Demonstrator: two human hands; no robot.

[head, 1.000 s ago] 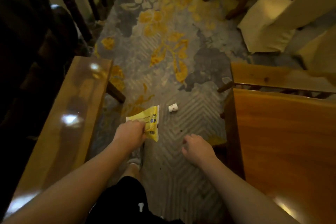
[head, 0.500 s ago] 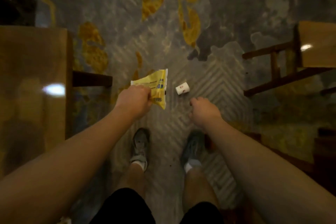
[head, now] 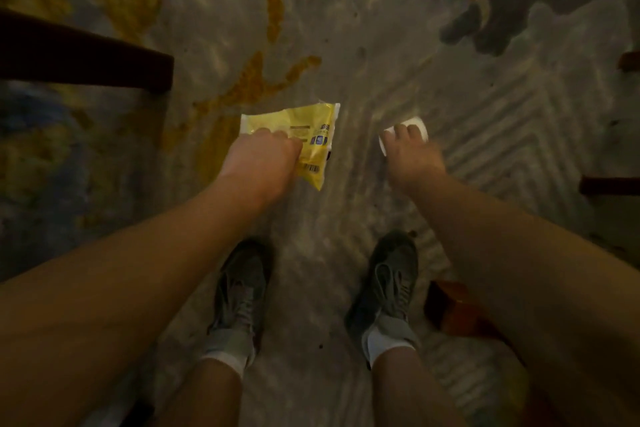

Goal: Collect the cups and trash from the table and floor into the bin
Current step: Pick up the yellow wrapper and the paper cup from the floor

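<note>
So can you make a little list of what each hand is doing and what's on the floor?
left hand: holds a yellow wrapper, grip closed on it
right hand: reaching down, fingers on a small white cup
cup: lying on the carpet, not yet lifted
shoes: grey, both on the carpet
bin: not in view
</note>
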